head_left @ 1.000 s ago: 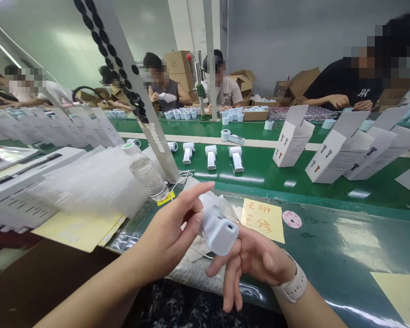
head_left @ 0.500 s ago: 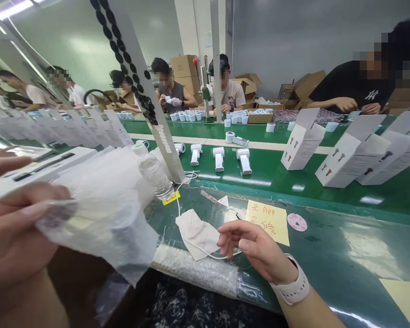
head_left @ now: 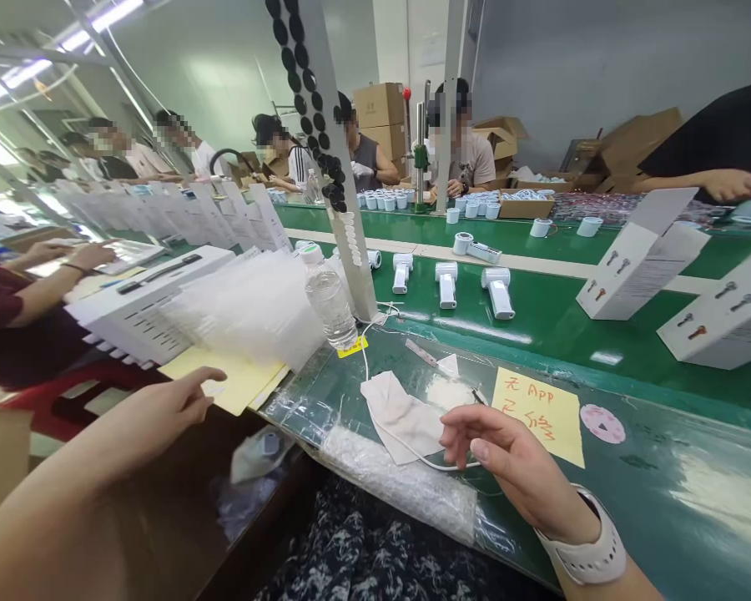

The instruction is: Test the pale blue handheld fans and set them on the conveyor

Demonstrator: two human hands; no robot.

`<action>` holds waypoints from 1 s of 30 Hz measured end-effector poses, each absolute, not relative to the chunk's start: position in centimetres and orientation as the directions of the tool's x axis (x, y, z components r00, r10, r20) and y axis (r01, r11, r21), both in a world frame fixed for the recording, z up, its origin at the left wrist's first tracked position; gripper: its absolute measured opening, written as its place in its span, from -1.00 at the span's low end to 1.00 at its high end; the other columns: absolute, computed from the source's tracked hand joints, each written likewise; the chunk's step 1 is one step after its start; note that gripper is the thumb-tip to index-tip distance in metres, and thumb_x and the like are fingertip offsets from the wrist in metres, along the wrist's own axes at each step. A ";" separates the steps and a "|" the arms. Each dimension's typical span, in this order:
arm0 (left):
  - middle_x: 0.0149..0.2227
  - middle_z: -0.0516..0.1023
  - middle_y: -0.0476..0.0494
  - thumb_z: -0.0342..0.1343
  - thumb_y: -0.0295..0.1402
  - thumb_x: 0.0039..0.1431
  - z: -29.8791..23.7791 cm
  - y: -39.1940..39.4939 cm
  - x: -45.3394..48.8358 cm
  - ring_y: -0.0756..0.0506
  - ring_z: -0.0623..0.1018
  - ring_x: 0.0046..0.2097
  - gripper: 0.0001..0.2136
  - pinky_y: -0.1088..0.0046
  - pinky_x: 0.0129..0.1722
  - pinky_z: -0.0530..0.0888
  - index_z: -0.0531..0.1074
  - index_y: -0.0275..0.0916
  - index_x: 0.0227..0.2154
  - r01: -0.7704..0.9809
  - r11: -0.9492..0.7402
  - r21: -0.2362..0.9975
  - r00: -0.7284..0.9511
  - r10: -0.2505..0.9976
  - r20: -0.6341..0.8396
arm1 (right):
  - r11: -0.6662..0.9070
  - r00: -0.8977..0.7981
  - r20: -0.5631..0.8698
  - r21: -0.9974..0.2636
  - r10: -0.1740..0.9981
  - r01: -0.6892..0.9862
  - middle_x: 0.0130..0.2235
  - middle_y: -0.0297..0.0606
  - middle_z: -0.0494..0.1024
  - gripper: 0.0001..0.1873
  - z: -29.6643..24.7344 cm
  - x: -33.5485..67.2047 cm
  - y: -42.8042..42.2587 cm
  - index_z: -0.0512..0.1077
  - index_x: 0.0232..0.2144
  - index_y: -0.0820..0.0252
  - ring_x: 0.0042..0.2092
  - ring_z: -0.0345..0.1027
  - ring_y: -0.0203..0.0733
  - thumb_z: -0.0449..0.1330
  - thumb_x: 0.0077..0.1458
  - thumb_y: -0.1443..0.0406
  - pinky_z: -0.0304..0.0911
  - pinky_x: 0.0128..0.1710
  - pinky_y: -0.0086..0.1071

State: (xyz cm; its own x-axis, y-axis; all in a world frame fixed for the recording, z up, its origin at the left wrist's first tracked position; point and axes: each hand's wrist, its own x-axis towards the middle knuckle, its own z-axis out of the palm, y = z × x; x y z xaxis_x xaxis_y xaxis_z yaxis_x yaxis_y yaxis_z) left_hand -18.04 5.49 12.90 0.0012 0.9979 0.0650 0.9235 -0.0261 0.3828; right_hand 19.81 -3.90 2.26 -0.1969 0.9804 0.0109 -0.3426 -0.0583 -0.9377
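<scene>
Holding left hand (head_left: 159, 409) empty, fingers loosely spread; right hand (head_left: 513, 467) half-curled, empty, beside white cable (head_left: 364, 367).

**Colours around the yellow note (head_left: 535, 416) on the table**

Note pale yellow, red handwriting. Just right of it, pink round sticker (head_left: 602, 423) with a dark mark. Table (head_left: 676, 492) glossy green throughout. Left of the note, off-white cloth (head_left: 400, 416), white cable (head_left: 366, 367) running along it. Below the note, off-white watch band (head_left: 585, 542). Further left, water bottle (head_left: 329, 300), clear, pale green cap. Below and left, dark fabric (head_left: 375, 542) with white marbled pattern. Beyond the note, white cartons (head_left: 642, 267) printed with dark and orange-red devices.
</scene>
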 end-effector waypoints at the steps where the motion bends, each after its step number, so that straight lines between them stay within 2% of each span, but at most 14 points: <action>1: -0.61 0.40 0.18 0.04 -0.33 0.17 13.1 5.4 -17.5 -0.06 0.43 -0.42 -0.84 0.45 -0.24 0.27 0.51 -0.08 -0.26 0.935 -0.023 0.354 0.016 1.000 0.024 | -0.058 -0.191 0.007 -0.941 0.982 -0.333 -0.24 -0.16 0.59 -0.64 2.3 19.8 -3.9 0.56 -0.14 0.10 -0.27 0.46 -0.13 0.32 0.08 0.04 0.35 -0.27 -0.27; 3: -0.51 0.47 0.14 -0.01 -0.25 0.25 13.5 5.6 -16.1 -0.07 0.46 -0.34 -0.77 0.44 -0.19 0.28 0.48 -0.08 -0.12 0.948 -0.052 0.313 0.072 0.996 -0.052 | -0.062 -0.191 -0.001 -0.948 0.982 -0.313 -0.24 -0.16 0.59 -0.64 2.3 19.7 -3.8 0.56 -0.15 0.10 -0.27 0.46 -0.13 0.31 0.08 0.04 0.36 -0.26 -0.26; 7: -0.35 0.55 0.02 -0.02 -0.18 0.24 13.4 6.7 -11.7 -0.09 0.49 -0.30 -0.70 0.42 -0.24 0.34 0.45 -0.11 -0.05 0.855 -0.273 0.441 0.351 0.931 -0.103 | -0.079 -0.207 -0.025 -0.963 0.978 -0.256 -0.24 -0.17 0.58 -0.66 2.3 19.5 -3.8 0.55 -0.16 0.11 -0.25 0.46 -0.13 0.32 0.08 0.06 0.39 -0.19 -0.22; 11: -0.35 0.56 -0.03 -0.02 -0.22 0.24 12.7 7.3 -5.0 -0.09 0.52 -0.32 -0.69 0.41 -0.28 0.38 0.44 -0.14 -0.02 0.656 -0.506 0.560 0.677 0.722 -0.141 | -0.091 -0.235 -0.035 -0.968 0.971 -0.232 -0.24 -0.20 0.58 -0.66 2.1 19.0 -3.4 0.53 -0.16 0.13 -0.25 0.46 -0.16 0.32 0.08 0.08 0.39 -0.16 -0.22; 14: -0.33 0.57 -0.02 0.01 -0.29 0.23 12.3 7.9 1.0 -0.09 0.52 -0.30 -0.73 0.41 -0.27 0.37 0.46 -0.14 -0.05 0.504 -0.653 0.565 0.835 0.535 -0.128 | -0.075 -0.234 -0.022 -0.972 0.972 -0.221 -0.27 -0.23 0.58 -0.66 1.9 18.8 -2.9 0.51 -0.17 0.15 -0.28 0.46 -0.18 0.32 0.07 0.09 0.39 -0.20 -0.24; 15: -0.32 0.58 -0.03 0.01 -0.31 0.23 12.0 8.2 2.8 -0.09 0.53 -0.29 -0.73 0.41 -0.27 0.37 0.45 -0.14 -0.04 0.469 -0.681 0.563 0.857 0.505 -0.103 | -0.059 -0.213 -0.012 -0.975 0.977 -0.216 -0.28 -0.23 0.57 -0.67 1.8 18.9 -2.6 0.50 -0.18 0.15 -0.29 0.47 -0.18 0.31 0.07 0.09 0.39 -0.23 -0.25; 17: -0.30 0.58 -0.06 -0.03 -0.31 0.26 10.9 9.2 6.0 -0.09 0.53 -0.28 -0.72 0.39 -0.27 0.39 0.44 -0.17 -0.02 0.457 -0.688 0.564 0.846 0.531 -0.039 | -0.009 -0.090 0.005 -0.988 0.996 -0.157 -0.28 -0.22 0.57 -0.68 1.8 19.6 -2.1 0.49 -0.18 0.16 -0.31 0.47 -0.16 0.24 0.10 0.08 0.39 -0.30 -0.26; 20: -0.21 0.59 -0.19 -0.09 -0.39 0.27 8.3 11.0 8.7 -0.16 0.53 -0.22 -0.69 0.31 -0.24 0.42 0.41 -0.27 0.00 0.560 -0.630 0.538 0.730 0.682 0.038 | 0.009 0.236 0.040 -0.991 0.971 0.131 -0.24 -0.15 0.57 -0.67 1.8 22.2 -1.1 0.48 -0.18 0.16 -0.29 0.48 -0.10 0.12 0.13 0.08 0.42 -0.30 -0.19; 23: -0.18 0.60 -0.22 -0.02 -0.45 0.21 5.9 12.1 9.1 -0.22 0.52 -0.09 -0.72 0.23 -0.11 0.43 0.45 -0.29 -0.05 0.559 -0.637 0.531 0.726 0.685 0.057 | -0.072 0.451 0.115 -0.923 0.885 0.378 -0.08 -0.02 0.49 -0.69 1.5 26.3 1.2 0.51 -0.23 0.18 -0.09 0.43 0.05 0.13 0.08 0.13 0.36 -0.05 -0.02; 26: -0.17 0.60 -0.21 0.00 -0.43 0.22 4.7 12.2 8.9 -0.24 0.48 -0.04 -0.74 0.19 -0.04 0.42 0.45 -0.28 -0.06 0.541 -0.662 0.519 0.736 0.671 0.089 | -0.164 0.540 0.176 -0.837 0.823 0.523 0.20 0.02 0.25 -0.71 0.8 29.9 5.5 0.56 -0.23 0.19 0.23 0.15 0.17 0.20 0.00 0.21 0.06 0.24 0.02; 28: -0.15 0.58 -0.23 0.01 -0.41 0.23 4.4 12.0 9.0 -0.26 0.46 -0.02 -0.75 0.15 0.00 0.40 0.46 -0.28 -0.07 0.535 -0.681 0.500 0.741 0.663 0.109 | -0.246 0.559 0.166 -0.772 0.812 0.586 0.26 -0.02 0.17 -0.70 0.3 30.9 9.3 0.60 -0.22 0.18 0.28 0.08 0.18 0.25 -0.04 0.26 -0.01 0.29 -0.03; 30: -0.13 0.57 -0.22 0.05 -0.39 0.21 4.1 11.7 9.3 -0.26 0.45 -0.01 -0.77 0.13 0.02 0.39 0.48 -0.26 -0.09 0.533 -0.694 0.484 0.744 0.656 0.122 | -0.354 0.604 0.134 -0.702 0.786 0.617 0.24 0.03 0.20 -0.70 -0.1 30.5 13.0 0.63 -0.23 0.21 0.25 0.12 0.26 0.25 -0.02 0.22 0.03 0.25 0.04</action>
